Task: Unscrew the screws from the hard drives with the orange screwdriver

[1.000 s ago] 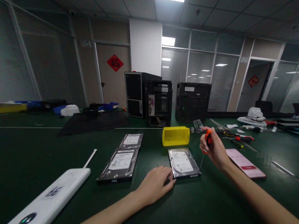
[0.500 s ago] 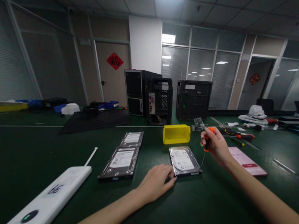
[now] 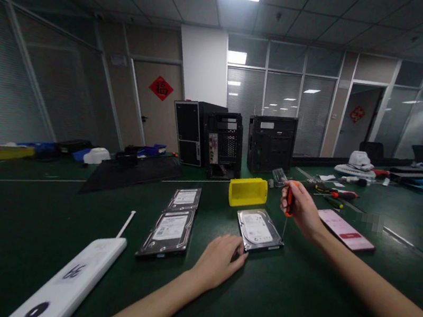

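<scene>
A silver hard drive (image 3: 257,227) with a white label lies flat on the green table in front of me. My left hand (image 3: 220,256) grips its near-left corner between bent fingers and thumb. In my right hand (image 3: 302,208) is a screwdriver (image 3: 290,200) with an orange and black handle, held upright above the drive's right corner. The thin shaft points down at that corner; whether the tip sits in a screw is too small to tell. Two more hard drives, a nearer one (image 3: 170,231) and a farther one (image 3: 185,198), lie to the left.
Behind the drive stands a yellow bin (image 3: 248,192). A phone (image 3: 345,230) with a pink screen lies right, beyond my forearm. Hand tools (image 3: 340,194) are scattered farther back. Computer cases (image 3: 270,144) stand at the rear. A white device (image 3: 74,279) occupies the near left.
The view has shifted slightly. The screwdriver's handle has turned a little in my right hand, its shaft still at the drive's corner. My left hand keeps its grip.
</scene>
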A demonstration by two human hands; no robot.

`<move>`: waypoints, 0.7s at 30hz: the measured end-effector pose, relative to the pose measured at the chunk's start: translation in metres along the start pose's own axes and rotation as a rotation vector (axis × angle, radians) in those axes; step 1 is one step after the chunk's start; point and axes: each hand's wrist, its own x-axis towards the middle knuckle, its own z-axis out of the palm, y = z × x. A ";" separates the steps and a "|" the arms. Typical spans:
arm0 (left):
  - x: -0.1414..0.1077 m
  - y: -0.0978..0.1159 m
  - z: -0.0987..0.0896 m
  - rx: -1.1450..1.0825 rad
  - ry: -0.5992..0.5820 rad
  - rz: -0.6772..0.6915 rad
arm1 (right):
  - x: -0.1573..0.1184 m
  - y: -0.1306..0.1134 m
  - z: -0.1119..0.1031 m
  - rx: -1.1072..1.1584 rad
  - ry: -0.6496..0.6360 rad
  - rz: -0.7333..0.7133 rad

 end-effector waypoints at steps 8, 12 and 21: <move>0.000 0.003 -0.002 -0.006 -0.028 -0.026 | 0.001 0.001 -0.001 -0.052 -0.006 0.000; 0.000 0.003 -0.003 -0.009 -0.024 -0.027 | 0.000 0.000 0.001 0.001 0.001 -0.008; 0.001 0.001 0.001 0.009 -0.005 -0.016 | -0.004 -0.002 0.006 0.037 -0.054 0.001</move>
